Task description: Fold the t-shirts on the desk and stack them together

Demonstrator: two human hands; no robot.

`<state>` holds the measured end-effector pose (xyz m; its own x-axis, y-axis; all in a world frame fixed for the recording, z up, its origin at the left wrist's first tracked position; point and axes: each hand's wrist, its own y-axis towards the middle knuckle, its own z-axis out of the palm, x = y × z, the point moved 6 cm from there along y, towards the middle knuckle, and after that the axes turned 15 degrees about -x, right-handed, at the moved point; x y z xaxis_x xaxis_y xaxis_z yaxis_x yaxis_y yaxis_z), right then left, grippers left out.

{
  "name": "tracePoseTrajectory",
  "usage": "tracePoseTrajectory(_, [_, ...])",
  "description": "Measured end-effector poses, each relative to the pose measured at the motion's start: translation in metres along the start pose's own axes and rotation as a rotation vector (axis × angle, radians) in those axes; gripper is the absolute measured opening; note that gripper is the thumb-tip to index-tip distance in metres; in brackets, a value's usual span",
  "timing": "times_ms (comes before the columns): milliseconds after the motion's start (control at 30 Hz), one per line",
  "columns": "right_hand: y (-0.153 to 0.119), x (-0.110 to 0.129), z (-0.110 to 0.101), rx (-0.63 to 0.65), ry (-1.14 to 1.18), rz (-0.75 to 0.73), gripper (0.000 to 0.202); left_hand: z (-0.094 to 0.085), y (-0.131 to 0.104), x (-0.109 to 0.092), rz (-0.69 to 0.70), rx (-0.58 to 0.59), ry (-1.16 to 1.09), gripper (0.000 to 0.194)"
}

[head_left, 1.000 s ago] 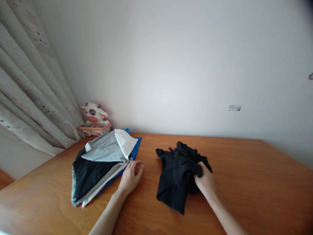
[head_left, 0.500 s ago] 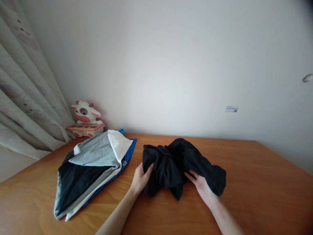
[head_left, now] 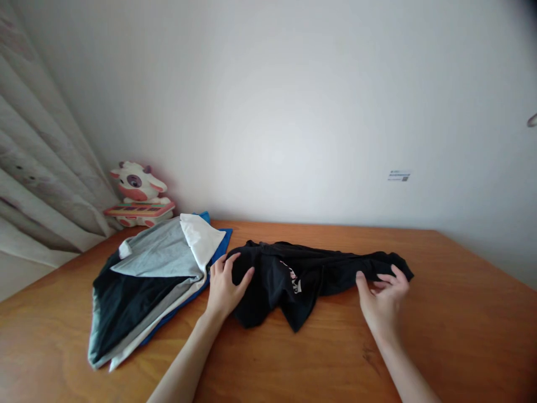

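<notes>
A crumpled black garment (head_left: 272,280) with a small pink and white print lies on the wooden table (head_left: 268,369); its cut is hard to make out. It bunches up on the left and stretches into a narrow strip on the right. My left hand (head_left: 225,285) rests against the bunched left end, thumb and fingers spread apart. At the narrow right end, my right hand (head_left: 384,294) touches the cloth's near edge, its thumb well away from the curved fingers.
Left of the garment lies a stack of flat clothes (head_left: 155,280) in grey, black, white and blue. A toy cow with a keyboard (head_left: 138,193) stands behind it near the curtain (head_left: 46,168). The wall (head_left: 285,112) borders the table's back edge.
The black garment has gone from a raised bundle to lying flatter, its right part drawn out and its print showing. My right hand has moved right and come out from under the cloth; my left hand has loosened.
</notes>
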<state>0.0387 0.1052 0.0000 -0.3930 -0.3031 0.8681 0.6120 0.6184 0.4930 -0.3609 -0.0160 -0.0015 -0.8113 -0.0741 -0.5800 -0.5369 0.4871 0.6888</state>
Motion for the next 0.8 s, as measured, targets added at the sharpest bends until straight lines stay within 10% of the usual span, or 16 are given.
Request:
tracePoseTrajectory(167, [-0.053,0.055,0.020,0.372,-0.005,-0.616,0.029,0.015,-0.016,-0.020,0.104,0.309,-0.059,0.039])
tracePoseTrajectory(367, [-0.087,0.051,0.035,0.685,-0.187,-0.677,0.038,0.010,-0.008,-0.038,-0.138,0.365,-0.542,0.040])
tracePoseTrajectory(533, [-0.072,0.044,0.034,0.655,-0.040,-0.391,0.026,0.002,0.005,-0.027,-0.606,0.248,-0.901,0.044])
tracePoseTrajectory(800, [-0.048,0.021,0.024,0.313,0.237,0.202,0.048,0.007,0.004,-0.010,-0.960,0.084,-1.158,0.028])
